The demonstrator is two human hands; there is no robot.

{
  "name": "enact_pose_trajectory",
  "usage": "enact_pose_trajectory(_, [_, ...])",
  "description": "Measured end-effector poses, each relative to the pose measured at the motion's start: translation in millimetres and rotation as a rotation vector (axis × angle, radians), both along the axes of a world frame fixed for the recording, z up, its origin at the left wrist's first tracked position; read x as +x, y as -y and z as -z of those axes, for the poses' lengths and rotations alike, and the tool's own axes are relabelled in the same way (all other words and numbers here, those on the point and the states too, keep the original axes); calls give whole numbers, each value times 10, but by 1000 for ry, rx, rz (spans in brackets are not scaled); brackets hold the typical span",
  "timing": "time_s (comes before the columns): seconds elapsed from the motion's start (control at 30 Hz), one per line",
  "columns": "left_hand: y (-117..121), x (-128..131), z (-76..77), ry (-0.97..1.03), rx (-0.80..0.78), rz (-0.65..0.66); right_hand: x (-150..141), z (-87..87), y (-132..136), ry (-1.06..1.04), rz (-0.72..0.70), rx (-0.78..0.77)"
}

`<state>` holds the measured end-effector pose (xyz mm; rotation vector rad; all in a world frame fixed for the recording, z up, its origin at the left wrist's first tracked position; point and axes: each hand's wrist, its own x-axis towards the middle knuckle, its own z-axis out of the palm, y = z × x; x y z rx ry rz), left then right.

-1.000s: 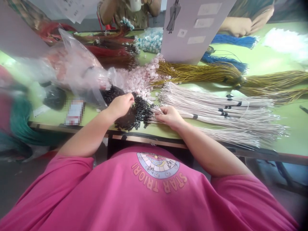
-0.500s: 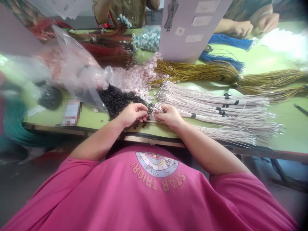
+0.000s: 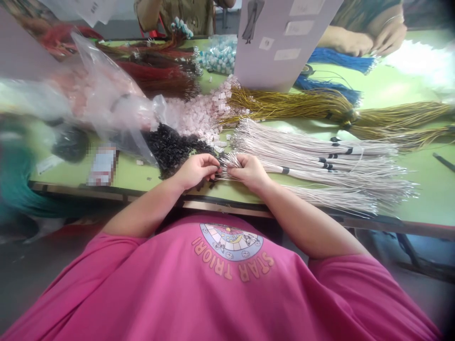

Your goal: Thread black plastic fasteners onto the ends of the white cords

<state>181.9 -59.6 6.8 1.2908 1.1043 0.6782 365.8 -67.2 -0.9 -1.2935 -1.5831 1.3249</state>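
My right hand (image 3: 253,172) is closed round the tip end of a bundle of white wires (image 3: 270,168), with the bare-looking metal ends poking out to the left. Thumb and fingers of my left hand (image 3: 196,170) are pinched together right beside those ends. What they hold, if anything, is too small to make out. Just behind my left hand spreads a heap of small black connector housings (image 3: 174,147), and a few lie under the fingers. More white wire bundles (image 3: 320,142) with black tape bands lie to the right of my right hand.
Pale pink connector pieces (image 3: 202,113) spill from a clear plastic bag (image 3: 103,80). Yellow-brown wires (image 3: 302,102) run behind the white ones. A purple panel (image 3: 273,47) stands upright at the back. Across the table, a co-worker's hands (image 3: 369,42) are over blue wires (image 3: 341,60).
My hands stay nearly where they were, with only a slight shift of the left fingers at the wire ends. The co-worker's hands at the back right have moved a little.
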Motion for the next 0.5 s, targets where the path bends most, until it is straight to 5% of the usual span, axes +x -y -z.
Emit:
enact_pose_trajectory(0.33, [84,61,32,-265,193,15,-12,54,-10,160,-23,108])
enact_pose_trajectory(0.5, [66,-96,-78,-537,540,159,28,68,-35,110,-56,124])
